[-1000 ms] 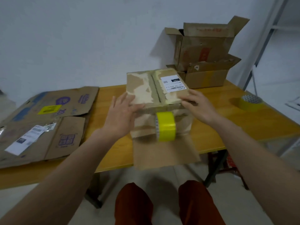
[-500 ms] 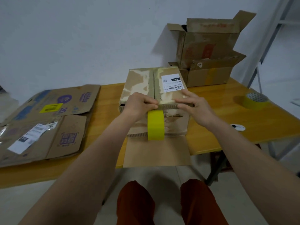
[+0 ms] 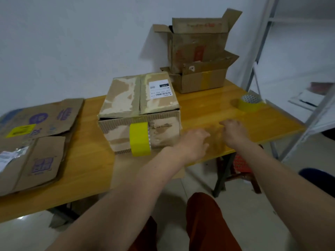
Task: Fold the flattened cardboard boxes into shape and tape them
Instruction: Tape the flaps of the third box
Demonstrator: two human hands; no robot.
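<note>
Two hands hover blurred over the table at the box's three o'clock: left hand and right hand, fingers loosely curled, grip on nothing visible. Yellow tape roll hangs on the box front.

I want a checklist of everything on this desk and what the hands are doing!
Surface: wooden table, orange-yellow, glossy.
Job's things: folded box with white label on top; yellow tape roll hanging at its front face; flattened boxes at left.
Clutter: second tape roll at right; open boxes stacked at the back.
Grippers: left hand and right hand over the table right of the box, blurred; whether they hold anything is unclear.
Cables: nothing seen.
Surroundings: white wall, metal shelf frame at right, tiled floor.
</note>
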